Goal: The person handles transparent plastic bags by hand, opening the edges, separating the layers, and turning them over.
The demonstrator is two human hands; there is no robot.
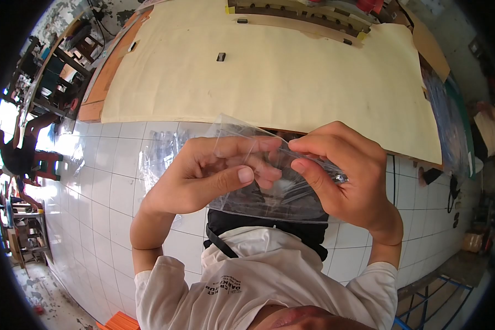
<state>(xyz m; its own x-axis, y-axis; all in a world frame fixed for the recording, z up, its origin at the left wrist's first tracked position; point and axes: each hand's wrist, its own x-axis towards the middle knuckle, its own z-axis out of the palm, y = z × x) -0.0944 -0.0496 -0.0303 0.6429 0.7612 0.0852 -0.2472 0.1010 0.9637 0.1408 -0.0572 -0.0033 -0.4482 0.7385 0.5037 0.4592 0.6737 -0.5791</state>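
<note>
A clear, flexible plastic sheet [258, 206] is stretched between my hands in front of my waist, creased and folded over itself in places. My left hand [212, 168] grips its left part, thumb on the near side and curled fingers partly seen through the plastic. At the upper right edge, the thumb and forefinger of my right hand [352, 170] pinch the sheet, and the rest of that hand curls around a bunched part. The fingertips of both hands come close together near the top fold.
Beyond my hands stands a table [170, 82] covered in cream paper, with a small dark block [220, 56] on it and a long slotted piece [302, 19] at its far edge. More clear plastic [157, 159] lies lower left. A red stool [48, 165] is farther left.
</note>
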